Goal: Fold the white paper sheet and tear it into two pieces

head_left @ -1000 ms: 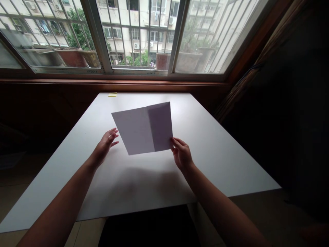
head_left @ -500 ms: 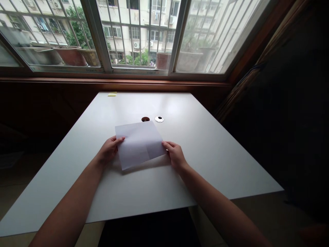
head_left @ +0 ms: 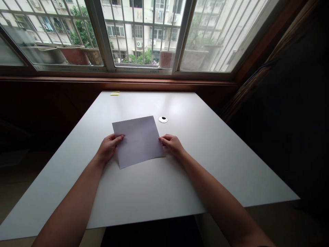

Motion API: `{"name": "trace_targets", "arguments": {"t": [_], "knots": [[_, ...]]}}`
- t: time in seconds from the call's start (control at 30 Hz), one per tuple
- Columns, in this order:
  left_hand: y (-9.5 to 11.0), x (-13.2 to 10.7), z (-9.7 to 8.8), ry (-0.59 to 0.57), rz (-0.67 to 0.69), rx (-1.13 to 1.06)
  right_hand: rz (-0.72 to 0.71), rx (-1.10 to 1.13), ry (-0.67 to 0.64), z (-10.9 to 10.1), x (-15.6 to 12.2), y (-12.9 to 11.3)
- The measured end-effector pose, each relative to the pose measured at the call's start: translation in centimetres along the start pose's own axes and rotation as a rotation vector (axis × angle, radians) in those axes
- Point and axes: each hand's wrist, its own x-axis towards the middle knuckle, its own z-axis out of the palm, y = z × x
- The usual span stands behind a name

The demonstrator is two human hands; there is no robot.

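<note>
A pale lilac-white sheet of paper (head_left: pixel 137 144) is held up over the table, its far edge tilted upward. My left hand (head_left: pixel 109 146) pinches its left edge, thumb on the face toward me and the other fingers behind. At the right edge, my right hand (head_left: pixel 172 145) is closed on the paper between thumb and fingers. Just beyond the paper's upper right corner lies a small round white piece with a dark hole (head_left: pixel 162 119) on the tabletop.
The white table (head_left: pixel 205 164) reaches toward a wooden sill (head_left: pixel 123 82) under a barred window. A yellow strip (head_left: pixel 114 93) lies at the table's far left edge. A bunched curtain (head_left: pixel 254 79) hangs at the right.
The paper has tilted up more toward me, looks darker, and now hides the dark reddish round thing seen before behind it. Both hands keep their grip; the view has shifted slightly.
</note>
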Motion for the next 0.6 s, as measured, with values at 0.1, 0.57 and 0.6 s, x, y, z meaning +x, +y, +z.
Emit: {"name": "trace_targets", "arguments": {"t": [0.1,0.57,0.6], "knots": [[-0.1,0.3,-0.1,0.006,0.023,0.033,0.009,-0.008,-0.019,0.1,0.9,0.2],[-1.1,1.4,-0.1,0.109,0.176,0.111,0.017,-0.102,-0.115,-0.5,1.4,1.0],[-1.1,1.4,-0.1,0.117,0.178,0.120,0.004,-0.113,-0.117,-0.5,1.4,1.0]]}}
